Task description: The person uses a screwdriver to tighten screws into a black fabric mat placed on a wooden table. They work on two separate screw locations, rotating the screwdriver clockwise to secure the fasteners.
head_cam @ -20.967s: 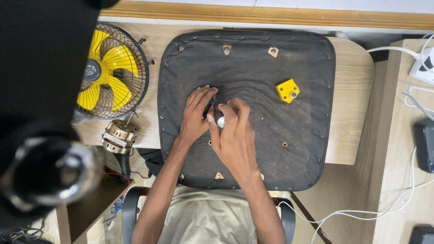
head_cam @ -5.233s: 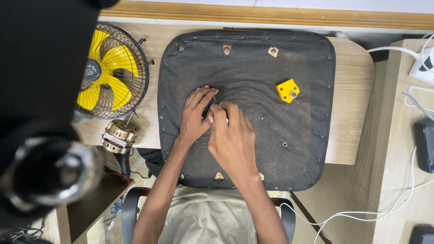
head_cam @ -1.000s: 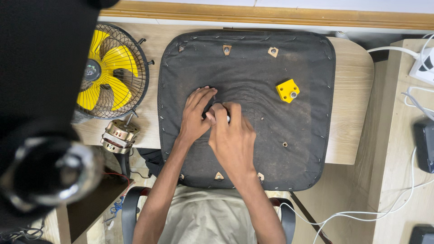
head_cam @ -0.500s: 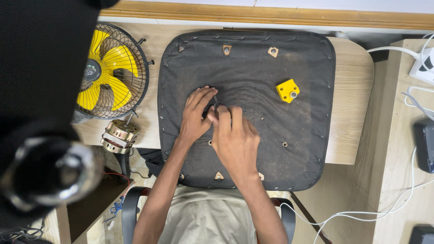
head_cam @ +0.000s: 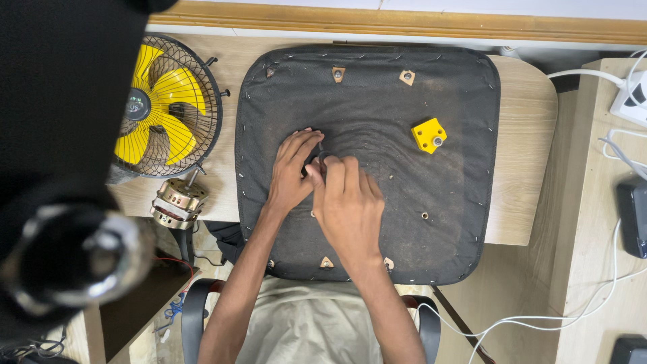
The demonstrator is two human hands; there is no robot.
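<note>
A black fabric-covered seat panel (head_cam: 404, 87) lies upside down on the wooden table (head_cam: 522, 168), its edge stapled all round. My left hand (head_cam: 291, 172) and my right hand (head_cam: 348, 209) meet near the panel's middle, fingers pinched around a small dark part (head_cam: 321, 157) that is mostly hidden between them. A yellow plastic block (head_cam: 429, 135) with a metal insert rests on the panel to the right of my hands. Small holes and triangular tabs dot the fabric.
A yellow-bladed fan (head_cam: 162, 108) in a wire cage lies at the table's left, with a bare electric motor (head_cam: 174, 202) beside it. White cables (head_cam: 606, 81) and dark devices (head_cam: 632, 216) sit on the right bench. A blurred dark object (head_cam: 67, 249) fills the left foreground.
Both hands stay at the panel's middle. My right hand's fingers have shifted slightly over the small part; nothing else has moved.
</note>
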